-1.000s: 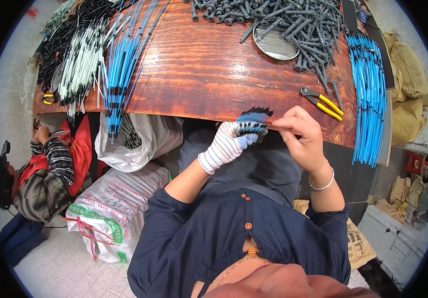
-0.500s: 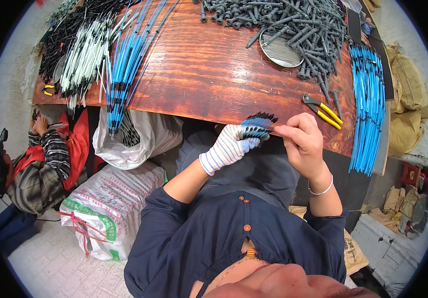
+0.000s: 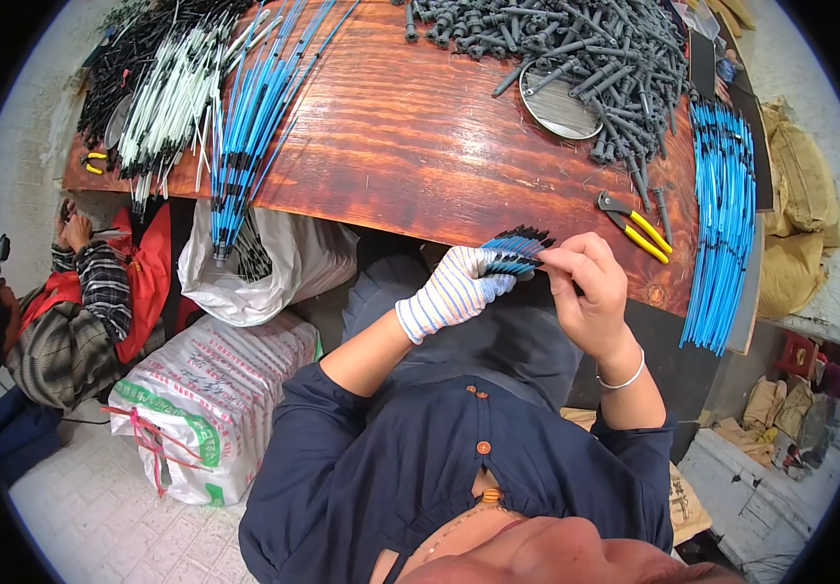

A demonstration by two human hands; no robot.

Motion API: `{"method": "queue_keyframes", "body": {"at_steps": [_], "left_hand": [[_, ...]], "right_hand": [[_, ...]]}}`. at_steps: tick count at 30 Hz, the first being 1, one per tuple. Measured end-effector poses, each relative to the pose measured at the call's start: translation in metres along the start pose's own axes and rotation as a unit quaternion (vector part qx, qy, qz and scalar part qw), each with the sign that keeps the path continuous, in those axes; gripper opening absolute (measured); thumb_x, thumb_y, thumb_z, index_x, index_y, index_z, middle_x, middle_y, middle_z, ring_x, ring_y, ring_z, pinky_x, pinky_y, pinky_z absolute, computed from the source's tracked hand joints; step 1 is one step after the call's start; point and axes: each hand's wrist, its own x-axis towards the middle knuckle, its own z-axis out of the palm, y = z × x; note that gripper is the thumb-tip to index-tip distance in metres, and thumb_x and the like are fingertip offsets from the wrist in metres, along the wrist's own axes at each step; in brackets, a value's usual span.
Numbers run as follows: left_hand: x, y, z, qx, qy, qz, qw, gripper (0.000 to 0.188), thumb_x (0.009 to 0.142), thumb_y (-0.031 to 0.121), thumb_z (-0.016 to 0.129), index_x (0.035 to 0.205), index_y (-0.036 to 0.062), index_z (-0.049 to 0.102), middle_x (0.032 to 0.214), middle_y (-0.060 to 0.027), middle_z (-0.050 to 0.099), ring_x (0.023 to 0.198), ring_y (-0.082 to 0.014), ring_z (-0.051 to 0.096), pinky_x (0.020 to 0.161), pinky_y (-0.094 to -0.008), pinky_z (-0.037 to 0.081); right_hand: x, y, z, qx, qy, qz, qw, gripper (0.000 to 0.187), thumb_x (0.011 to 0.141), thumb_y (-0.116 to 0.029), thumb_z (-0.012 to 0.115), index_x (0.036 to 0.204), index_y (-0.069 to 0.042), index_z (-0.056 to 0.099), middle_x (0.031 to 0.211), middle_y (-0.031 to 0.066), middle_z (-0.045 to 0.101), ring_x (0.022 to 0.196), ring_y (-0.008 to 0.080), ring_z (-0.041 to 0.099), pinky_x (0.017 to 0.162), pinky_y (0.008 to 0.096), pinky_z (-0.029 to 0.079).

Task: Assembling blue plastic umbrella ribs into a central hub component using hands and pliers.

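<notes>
My left hand (image 3: 444, 294), in a white glove with thin coloured stripes, is closed round a bundle of thin blue rods with black tips (image 3: 519, 247) at the table's front edge. The black tips fan out above the glove. My bare right hand (image 3: 591, 294) pinches thumb and forefinger together at the bundle's right side. Whatever lies between those fingertips is too small to make out. Right of the hands, pliers with yellow handles (image 3: 634, 228) lie on the wooden table (image 3: 391, 127).
Grey plastic pieces (image 3: 576, 49) are heaped around a round metal dish (image 3: 558, 105). Blue rods (image 3: 722, 224) lie at the right edge; white rods (image 3: 171, 102) and more blue rods (image 3: 244, 146) lie left. An open white sack (image 3: 244, 277) stands below. Another person (image 3: 79, 321) sits left.
The view has shifted slightly. My right hand has stayed by the bundle, its fingertips moving a little against the rods. The left hand keeps its hold.
</notes>
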Motion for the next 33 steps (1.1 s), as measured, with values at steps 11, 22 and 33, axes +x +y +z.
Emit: {"method": "queue_keyframes", "body": {"at_steps": [11,22,33], "left_hand": [[0.001,0.006,-0.001,-0.053,-0.033,-0.063,0.996,0.037,0.083,-0.001,0.06,0.119,0.0017,0.055,0.11,-0.0037,0.062,0.1,-0.0092,0.056,0.09,-0.0261,0.044],[0.003,0.017,-0.004,-0.111,-0.012,-0.071,0.991,0.064,0.091,0.058,0.039,0.116,0.0025,0.056,0.099,-0.0064,0.063,0.089,-0.0131,0.058,0.083,-0.0266,0.046],[0.007,0.024,-0.009,-0.05,-0.014,-0.085,0.995,0.056,0.092,0.052,0.044,0.113,0.0022,0.058,0.096,-0.0055,0.065,0.089,-0.012,0.059,0.082,-0.027,0.046]], "right_hand": [[0.009,0.006,-0.005,-0.029,-0.035,-0.07,0.997,0.028,0.061,0.008,0.062,0.086,-0.005,0.061,0.074,0.0071,0.052,0.066,0.0245,0.051,0.061,0.0336,0.04],[0.013,0.011,-0.004,0.041,-0.035,-0.024,0.998,0.034,0.057,0.013,0.056,0.087,-0.001,0.061,0.082,0.0106,0.05,0.065,0.0231,0.053,0.055,0.0319,0.044],[0.017,0.005,0.004,0.013,-0.059,-0.047,0.997,0.048,0.058,0.016,0.051,0.102,-0.001,0.056,0.098,0.0148,0.047,0.069,0.0244,0.055,0.059,0.0328,0.048]]}}
